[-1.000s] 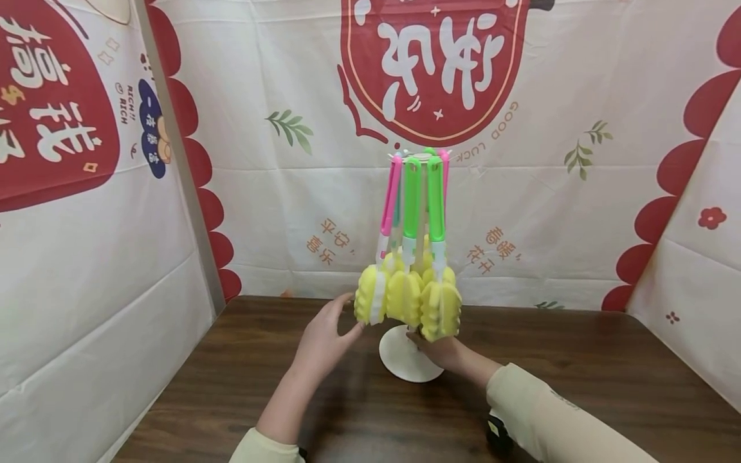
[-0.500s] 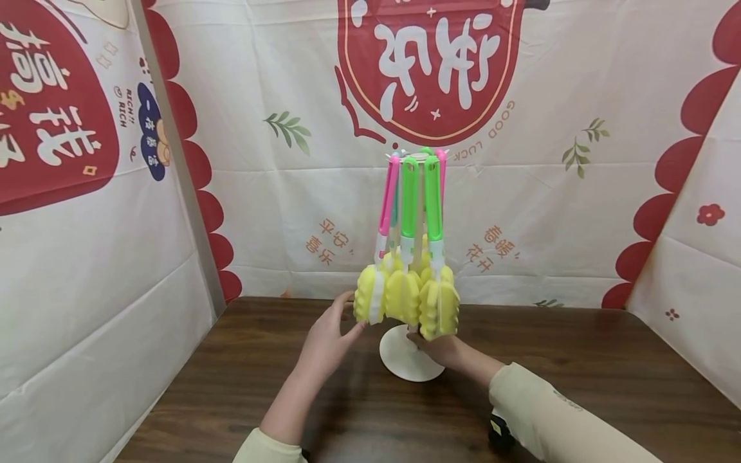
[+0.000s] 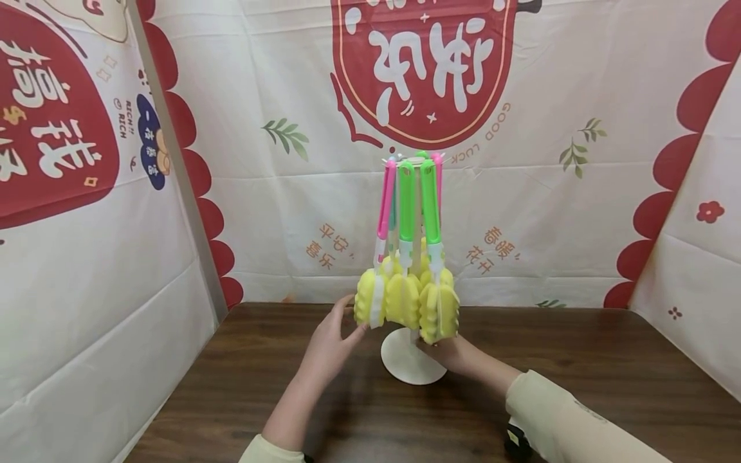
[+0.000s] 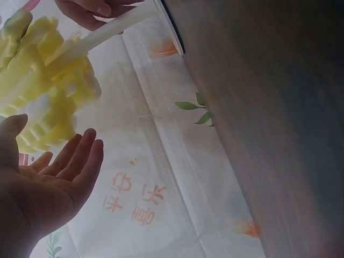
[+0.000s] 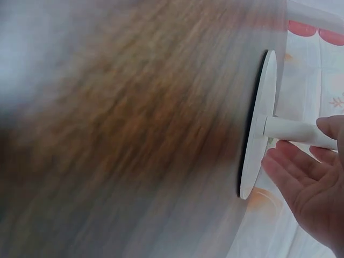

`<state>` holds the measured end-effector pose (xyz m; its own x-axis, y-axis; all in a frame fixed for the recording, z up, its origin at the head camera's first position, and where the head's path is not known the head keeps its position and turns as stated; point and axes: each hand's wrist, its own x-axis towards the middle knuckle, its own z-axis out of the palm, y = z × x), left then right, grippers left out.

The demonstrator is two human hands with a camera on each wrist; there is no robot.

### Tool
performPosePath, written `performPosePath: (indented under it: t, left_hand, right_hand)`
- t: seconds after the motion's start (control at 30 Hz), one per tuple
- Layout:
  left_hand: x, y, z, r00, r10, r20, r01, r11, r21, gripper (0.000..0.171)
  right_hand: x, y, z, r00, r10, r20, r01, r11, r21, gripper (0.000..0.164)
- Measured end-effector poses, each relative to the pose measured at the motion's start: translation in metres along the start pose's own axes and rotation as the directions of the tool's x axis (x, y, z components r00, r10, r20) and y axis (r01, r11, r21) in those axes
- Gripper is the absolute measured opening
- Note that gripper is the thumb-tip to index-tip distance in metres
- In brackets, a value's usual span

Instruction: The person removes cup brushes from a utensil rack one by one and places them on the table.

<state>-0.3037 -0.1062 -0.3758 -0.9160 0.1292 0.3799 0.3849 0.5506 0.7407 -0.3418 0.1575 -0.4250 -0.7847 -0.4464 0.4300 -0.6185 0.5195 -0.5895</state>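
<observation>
Several sponge bottle brushes with pink, green and teal handles point(image 3: 407, 202) hang from a white stand, their yellow sponge heads point(image 3: 402, 301) downward. The stand's round base point(image 3: 412, 357) rests flat on the table. Beside the leftmost sponge is my left hand point(image 3: 327, 341), fingers spread loosely, fingertips right at the sponge's edge. My right hand point(image 3: 448, 350) is low at the stand's pole point(image 5: 295, 129), partly hidden behind a sponge in the head view. In the right wrist view its loose, nearly straight fingers point(image 5: 293, 169) lie along one side of the pole, the thumb on the other.
The dark wooden table point(image 3: 278, 399) reaches back to a printed white cloth wall point(image 3: 521, 212). Another cloth wall point(image 3: 116, 308) stands at the left and a third point(image 3: 689, 270) at the right.
My right hand and forearm have drawn slightly right, its fingers less close round the pole. The left hand stays by the sponge. The head view has shifted a little.
</observation>
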Motion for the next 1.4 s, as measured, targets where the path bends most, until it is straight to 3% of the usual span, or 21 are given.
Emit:
performPosePath:
  t: [0.23, 0.4, 0.53, 0.63, 0.9, 1.13, 1.4]
  left_hand:
    - [0.000, 0.000, 0.000, 1.000, -0.001, 0.000, 0.001, 0.999, -0.034, 0.057]
    - [0.002, 0.002, -0.001, 1.000, -0.009, 0.003, 0.009, 0.998, -0.055, 0.056]
    - [0.004, 0.002, -0.001, 1.000, -0.011, 0.004, 0.011, 0.998, -0.059, 0.057]
    - [0.006, 0.004, -0.002, 1.000, -0.007, 0.007, 0.008, 0.998, -0.056, 0.054]
    - [0.009, 0.006, -0.003, 1.000, 0.007, 0.005, -0.007, 0.998, -0.061, 0.050]
    - [0.010, 0.009, -0.002, 1.000, 0.001, -0.001, -0.001, 0.999, -0.051, 0.051]
    - [0.011, 0.012, -0.001, 0.999, 0.010, -0.037, -0.013, 0.997, -0.071, 0.048]
  right_hand:
    - [-0.010, -0.005, -0.015, 0.993, 0.025, 0.115, -0.018, 0.998, -0.061, 0.024]
    - [-0.017, -0.010, -0.021, 0.990, 0.072, 0.118, -0.051, 0.984, -0.171, 0.020]
    - [-0.022, -0.016, -0.024, 0.984, 0.138, 0.117, -0.104, 0.961, -0.256, 0.020]
    - [-0.025, -0.019, -0.026, 0.983, 0.145, 0.115, -0.100, 0.940, -0.326, 0.023]
    - [-0.031, -0.032, -0.029, 0.989, -0.020, 0.147, 0.089, 0.873, -0.479, 0.031]
    - [-0.037, -0.049, -0.028, 0.984, -0.078, 0.161, 0.156, 0.814, -0.560, 0.022]
    - [-0.045, -0.065, -0.026, 0.956, -0.240, 0.169, 0.294, 0.755, -0.587, 0.015]
